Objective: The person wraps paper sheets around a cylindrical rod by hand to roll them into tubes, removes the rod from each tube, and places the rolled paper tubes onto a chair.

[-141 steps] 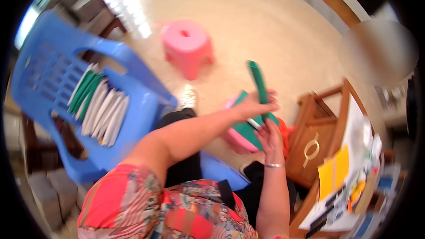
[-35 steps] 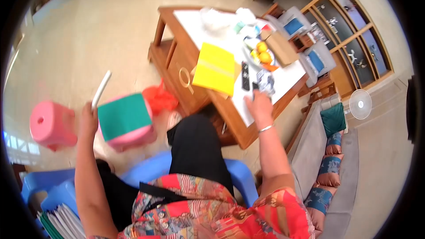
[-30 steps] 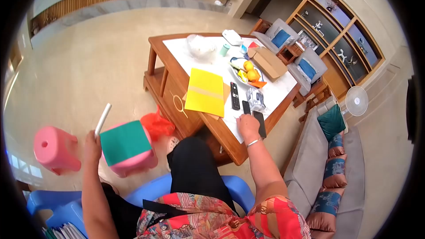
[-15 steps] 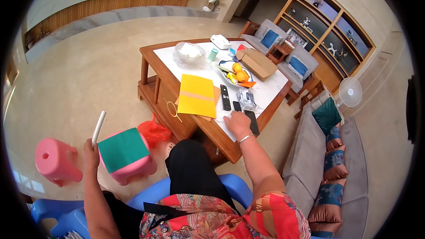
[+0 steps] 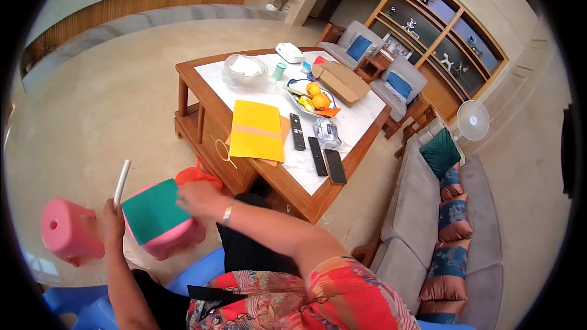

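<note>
My left hand [image 5: 114,219] is closed around the lower end of a slim white rod [image 5: 123,182], which points up and tilts slightly right. A green sheet [image 5: 156,211] lies on a pink stool [image 5: 164,245]. My right hand [image 5: 203,199], with a bracelet at its wrist, is over the sheet's right edge. Its fingers point left and are smeared by motion, so whether it touches the sheet or holds anything is unclear. Behind that hand, an orange-red plastic bag [image 5: 197,174] is partly hidden.
The wooden coffee table [image 5: 327,201] bears yellow sheets [image 5: 257,137], remotes [image 5: 317,156], a phone [image 5: 334,167], a fruit dish [image 5: 293,84] and a cardboard box [image 5: 342,81]. Another pink stool [image 5: 70,232] stands left. A grey sofa [image 5: 409,208] runs along the right.
My right hand has moved left from beside the phone and small remote on the table to over the green sheet. My left hand still holds the white rod. The view has shifted slightly.
</note>
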{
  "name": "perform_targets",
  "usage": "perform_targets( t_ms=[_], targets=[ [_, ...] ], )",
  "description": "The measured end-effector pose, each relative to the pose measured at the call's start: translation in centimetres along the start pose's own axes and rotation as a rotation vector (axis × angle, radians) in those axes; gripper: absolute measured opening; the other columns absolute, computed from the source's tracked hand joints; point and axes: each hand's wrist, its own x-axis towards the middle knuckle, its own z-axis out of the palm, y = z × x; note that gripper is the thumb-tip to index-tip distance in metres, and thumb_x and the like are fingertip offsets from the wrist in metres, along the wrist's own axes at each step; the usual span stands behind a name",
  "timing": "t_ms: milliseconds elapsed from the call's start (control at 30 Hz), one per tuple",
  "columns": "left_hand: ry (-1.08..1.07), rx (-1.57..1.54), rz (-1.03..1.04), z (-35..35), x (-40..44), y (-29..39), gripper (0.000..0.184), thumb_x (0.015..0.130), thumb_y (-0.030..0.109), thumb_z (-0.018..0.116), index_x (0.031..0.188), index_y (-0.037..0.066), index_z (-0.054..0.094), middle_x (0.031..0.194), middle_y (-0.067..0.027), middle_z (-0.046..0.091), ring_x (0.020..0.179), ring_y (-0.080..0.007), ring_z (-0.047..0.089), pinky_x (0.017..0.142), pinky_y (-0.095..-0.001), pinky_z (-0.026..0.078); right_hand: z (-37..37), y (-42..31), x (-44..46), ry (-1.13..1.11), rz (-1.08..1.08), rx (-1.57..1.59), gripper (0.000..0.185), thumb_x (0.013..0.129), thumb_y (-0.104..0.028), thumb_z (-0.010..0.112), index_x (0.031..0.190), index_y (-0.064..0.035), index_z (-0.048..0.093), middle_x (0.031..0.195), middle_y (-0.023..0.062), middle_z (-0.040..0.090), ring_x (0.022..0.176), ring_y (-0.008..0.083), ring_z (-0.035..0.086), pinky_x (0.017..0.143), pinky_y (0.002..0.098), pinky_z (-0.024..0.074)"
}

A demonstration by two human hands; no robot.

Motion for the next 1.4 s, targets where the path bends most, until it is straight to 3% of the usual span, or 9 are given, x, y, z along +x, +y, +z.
perform_targets(
  t_ms=[133,267,367,567,667,767,967,1167,1400],
  targets=[
    [-0.005,0.003,0.037,0.2,0.2,-1.0,0.028,0.099,0.015,0.057,0.123,0.0,0.058,0.107,-0.0276,0.066,0.098,-0.0454,0.065,0.083,-0.051,0.051,10.6,-1.5,2.8,-0.357,0.0,-0.115,0.016,0.087,-0.014,0.06,0.092,-0.0074,0.075,0.096,0.0188,0.071,0.093,0.0344,0.07,0.08,0.0458,0.0552],
    [-0.006,-0.012,0.077,0.6,0.7,-2.0,0.028,0.099,0.015,0.058,0.123,0.0,0.059,0.107,-0.0267,0.067,0.098,-0.045,0.065,0.083,-0.0506,0.052,13.8,-2.6,1.2,-0.246,-0.033,-0.062,0.035,0.085,-0.013,0.062,0.12,-0.0062,0.066,0.131,0.0174,0.055,0.125,0.0347,0.05,0.101,0.0451,0.0435],
    [-0.029,0.009,0.049,0.3,0.6,-0.9,0.029,0.099,0.014,0.058,0.124,0.0,0.058,0.108,-0.0263,0.067,0.099,-0.0447,0.065,0.084,-0.0502,0.052,16.5,-1.0,-0.7,0.087,-0.135,-0.16,0.041,0.085,-0.013,0.062,0.125,-0.0059,0.064,0.132,0.018,0.053,0.122,0.0351,0.049,0.104,0.0454,0.0413],
    [-0.025,0.021,0.103,0.8,0.7,-1.1,0.029,0.098,0.013,0.058,0.124,-0.001,0.059,0.109,-0.0266,0.066,0.1,-0.0438,0.065,0.085,-0.0498,0.052,18.3,0.7,-0.4,-0.227,-0.013,-0.143,0.055,0.083,-0.012,0.064,0.137,-0.007,0.057,0.137,0.0188,0.049,0.129,0.0367,0.046,0.108,0.047,0.0391],
    [-0.084,-0.024,0.048,-0.2,0.1,0.7,0.029,0.097,0.011,0.059,0.123,-0.002,0.059,0.108,-0.0266,0.067,0.1,-0.0436,0.065,0.085,-0.0498,0.052,18.3,0.4,-0.6,-0.12,-0.035,-0.037,0.055,0.084,-0.012,0.063,0.138,-0.0063,0.057,0.137,0.0188,0.049,0.13,0.0371,0.045,0.108,0.0488,0.0385],
    [-0.052,-0.024,0.094,0.4,0.1,-0.5,0.028,0.097,0.01,0.06,0.122,-0.002,0.059,0.106,-0.0265,0.067,0.098,-0.0438,0.066,0.083,-0.0497,0.052,20.1,0.7,-1.0,0.051,-0.102,-0.076,0.056,0.083,-0.012,0.063,0.139,-0.0053,0.056,0.137,0.0193,0.049,0.13,0.0375,0.045,0.109,0.0513,0.0375],
    [-0.071,-0.074,0.065,-0.1,0.1,0.7,0.026,0.096,0.009,0.061,0.12,-0.002,0.06,0.103,-0.0263,0.066,0.095,-0.0434,0.066,0.082,-0.0499,0.052,18.7,0.3,-0.5,-0.176,-0.043,-0.07,0.045,0.085,-0.013,0.06,0.13,-0.0038,0.062,0.132,0.0197,0.051,0.129,0.0381,0.045,0.11,0.0536,0.0361],
    [-0.073,-0.042,0.086,0.1,0.2,0.9,0.025,0.096,0.008,0.059,0.119,-0.002,0.059,0.102,-0.0263,0.066,0.096,-0.0436,0.065,0.082,-0.0496,0.051,19.1,-0.1,-1.0,-0.114,-0.149,-0.135,0.017,0.087,-0.016,0.058,0.096,-0.0092,0.07,0.11,0.0125,0.059,0.113,0.0309,0.053,0.101,0.0478,0.041],
    [-0.056,-0.073,0.104,0.2,0.3,0.3,0.025,0.096,0.008,0.059,0.118,-0.002,0.059,0.102,-0.0263,0.066,0.094,-0.0436,0.065,0.082,-0.05,0.051,18.8,-0.5,-0.9,-0.219,-0.167,-0.133,0.017,0.087,-0.017,0.06,0.09,-0.0137,0.076,0.101,0.0093,0.067,0.107,0.0288,0.062,0.097,0.0475,0.0455]
  ],
)
